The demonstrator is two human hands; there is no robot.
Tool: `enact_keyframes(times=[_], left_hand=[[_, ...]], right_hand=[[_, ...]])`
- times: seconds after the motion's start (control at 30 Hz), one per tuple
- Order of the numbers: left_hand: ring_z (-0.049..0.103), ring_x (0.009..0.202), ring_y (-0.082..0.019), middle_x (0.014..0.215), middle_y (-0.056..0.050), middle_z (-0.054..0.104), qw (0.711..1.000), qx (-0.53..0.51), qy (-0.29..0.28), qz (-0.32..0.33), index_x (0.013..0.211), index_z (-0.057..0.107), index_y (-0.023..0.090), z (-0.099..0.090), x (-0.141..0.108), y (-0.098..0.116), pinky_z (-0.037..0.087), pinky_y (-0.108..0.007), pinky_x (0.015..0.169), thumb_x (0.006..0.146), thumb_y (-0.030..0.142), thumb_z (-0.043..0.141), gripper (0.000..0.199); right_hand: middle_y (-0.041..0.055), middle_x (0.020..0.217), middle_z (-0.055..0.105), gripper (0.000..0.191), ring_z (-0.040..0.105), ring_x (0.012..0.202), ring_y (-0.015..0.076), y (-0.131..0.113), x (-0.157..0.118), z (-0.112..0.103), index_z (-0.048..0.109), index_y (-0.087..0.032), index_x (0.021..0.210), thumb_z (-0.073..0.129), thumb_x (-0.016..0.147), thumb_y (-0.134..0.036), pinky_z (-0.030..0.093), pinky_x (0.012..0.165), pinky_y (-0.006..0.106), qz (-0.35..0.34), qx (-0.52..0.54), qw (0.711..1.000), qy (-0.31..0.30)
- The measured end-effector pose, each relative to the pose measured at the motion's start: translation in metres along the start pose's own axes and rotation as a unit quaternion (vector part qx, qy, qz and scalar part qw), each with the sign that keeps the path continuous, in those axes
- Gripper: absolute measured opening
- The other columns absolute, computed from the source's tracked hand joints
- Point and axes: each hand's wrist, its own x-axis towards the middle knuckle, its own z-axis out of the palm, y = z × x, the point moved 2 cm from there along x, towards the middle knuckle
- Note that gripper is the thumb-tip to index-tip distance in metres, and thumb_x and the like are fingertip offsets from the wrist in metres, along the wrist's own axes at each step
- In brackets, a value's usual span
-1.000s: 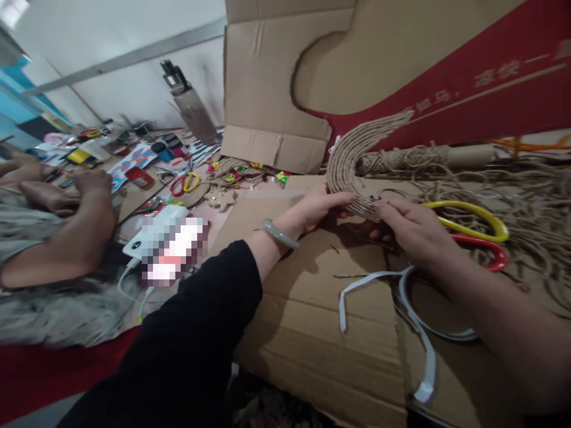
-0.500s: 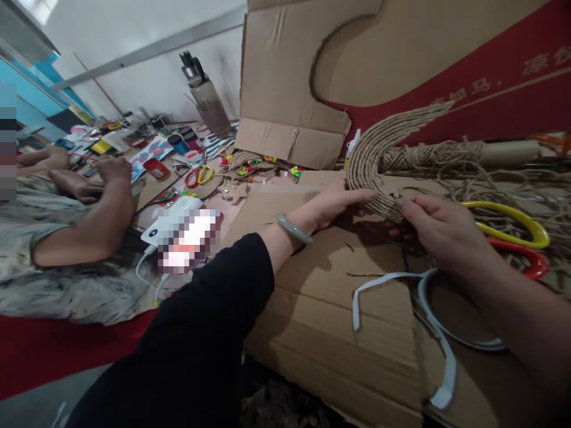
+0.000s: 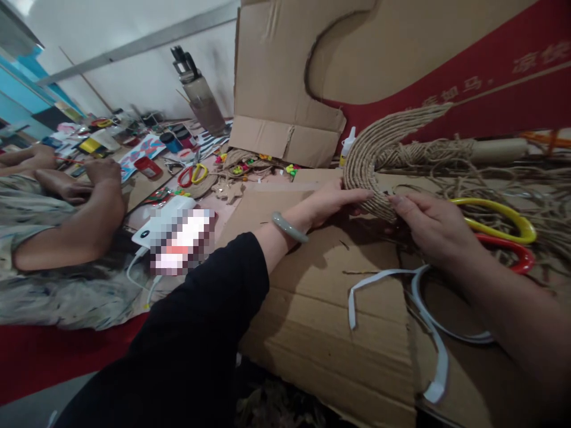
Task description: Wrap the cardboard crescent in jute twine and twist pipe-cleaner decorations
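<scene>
A curved, crescent-like piece made of rows of brown twine (image 3: 363,160) is held up over the cardboard (image 3: 330,321), its pointed end toward the upper right. My left hand (image 3: 332,202) grips its lower left side, the thumb laid across the twine rows. At the lower end of the piece, my right hand (image 3: 422,220) is closed with thumb and fingers pinching the edge. Some fingertips of both hands are hidden behind the piece. Just beyond my right hand lie scissors with yellow and red handles (image 3: 504,220), their blades out of sight.
Loose twine (image 3: 535,208) and a twine-wound tube (image 3: 499,150) lie at the right. A white strip roll (image 3: 414,291) is near my right forearm. A glue bottle (image 3: 348,142) stands behind the piece. At left are a phone (image 3: 187,238), a power bank (image 3: 167,220) and a co-worker's arm (image 3: 80,226).
The whole view has shifted slightly, so most things sit a little further left. Both hands keep their hold on the twine piece, which has hardly turned.
</scene>
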Motion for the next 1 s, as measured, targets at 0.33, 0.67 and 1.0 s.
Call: enact_keyframes(times=[0.33, 0.67, 1.0], left_hand=[[0.057, 0.062, -0.010, 0.073, -0.004, 0.065, 1.000, 0.013, -0.011, 0.007, 0.081, 0.063, 0.010, -0.002, 0.001, -0.003, 0.044, -0.024, 0.062, 0.073, 0.023, 0.067, 0.016], [0.060, 0.066, -0.013, 0.079, -0.007, 0.067, 0.999, 0.034, -0.020, -0.005, 0.085, 0.065, 0.010, 0.001, -0.003, -0.001, 0.047, -0.027, 0.067, 0.069, 0.024, 0.070, 0.022], [0.057, 0.061, -0.011, 0.074, -0.006, 0.065, 0.998, 0.062, -0.013, 0.004, 0.082, 0.065, 0.009, 0.003, -0.004, 0.000, 0.046, -0.025, 0.061, 0.067, 0.024, 0.071, 0.022]], right_hand=[[-0.0002, 0.058, 0.056, 0.030, 0.053, 0.050, 0.0129, -0.011, -0.003, 0.003, 0.055, -0.021, 0.065, 0.054, 0.080, -0.047, 0.048, 0.048, 0.025, 0.022, 0.044, 0.998, -0.035], [-0.0005, 0.057, 0.054, 0.031, 0.048, 0.052, 0.0119, -0.011, -0.001, 0.001, 0.057, -0.019, 0.068, 0.045, 0.084, -0.042, 0.039, 0.049, 0.023, -0.031, -0.038, 0.998, -0.034], [-0.0011, 0.059, 0.056, 0.024, 0.047, 0.052, 0.0115, -0.014, -0.002, 0.002, 0.061, -0.019, 0.072, 0.049, 0.080, -0.038, 0.038, 0.051, 0.023, -0.041, -0.061, 0.997, -0.026]])
